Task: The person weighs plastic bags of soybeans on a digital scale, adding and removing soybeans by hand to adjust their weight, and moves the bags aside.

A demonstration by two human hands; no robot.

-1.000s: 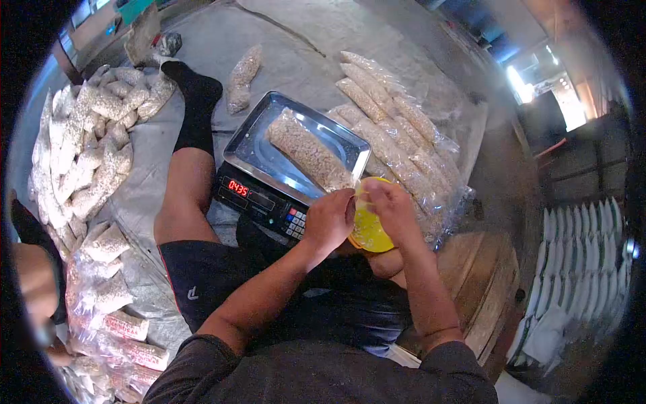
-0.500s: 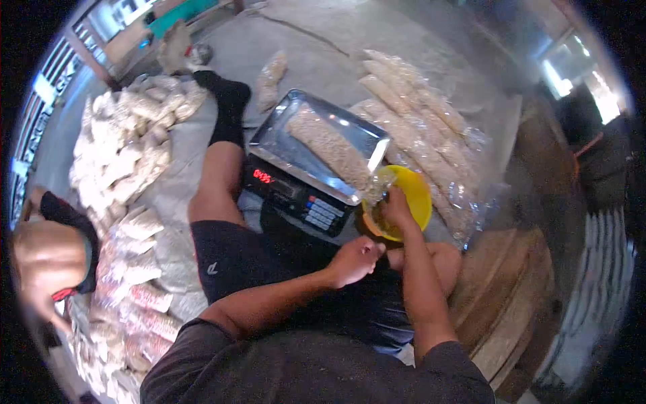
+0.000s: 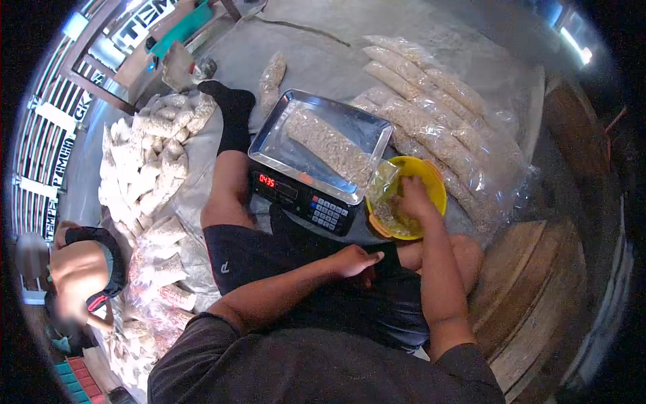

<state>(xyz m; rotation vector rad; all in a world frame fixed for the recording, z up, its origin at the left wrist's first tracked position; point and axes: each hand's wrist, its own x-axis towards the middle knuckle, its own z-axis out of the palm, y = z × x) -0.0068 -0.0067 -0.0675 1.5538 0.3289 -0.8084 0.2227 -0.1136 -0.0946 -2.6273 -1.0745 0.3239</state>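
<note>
My right hand [image 3: 416, 198] is inside a yellow bucket [image 3: 439, 183], fingers apart, above small pale pieces [image 3: 387, 215] at the bottom. What its fingertips touch is unclear. Over my lap hangs my left hand [image 3: 356, 261], loosely bent with the thumb out, and nothing shows in it. A digital scale [image 3: 303, 202] in front of me reads 0435 in red. On its metal tray [image 3: 276, 149] lies a long clear bag of pale, lumpy pieces [image 3: 326, 143]. The bag's loose plastic end [image 3: 382, 178] hangs over the bucket's rim.
Several filled bags [image 3: 431, 108] lie side by side at the right, and one bag [image 3: 272, 81] lies beyond the scale. A heap of smaller bags [image 3: 151, 155] is at the left. Another person [image 3: 81, 269] sits there. Wooden boards [image 3: 511, 289] are at my right.
My right hand has shifted up inside the bucket, its fingers showing more. My left hand has lowered slightly and turned. The camera view has shifted; the bag stays on the scale.
</note>
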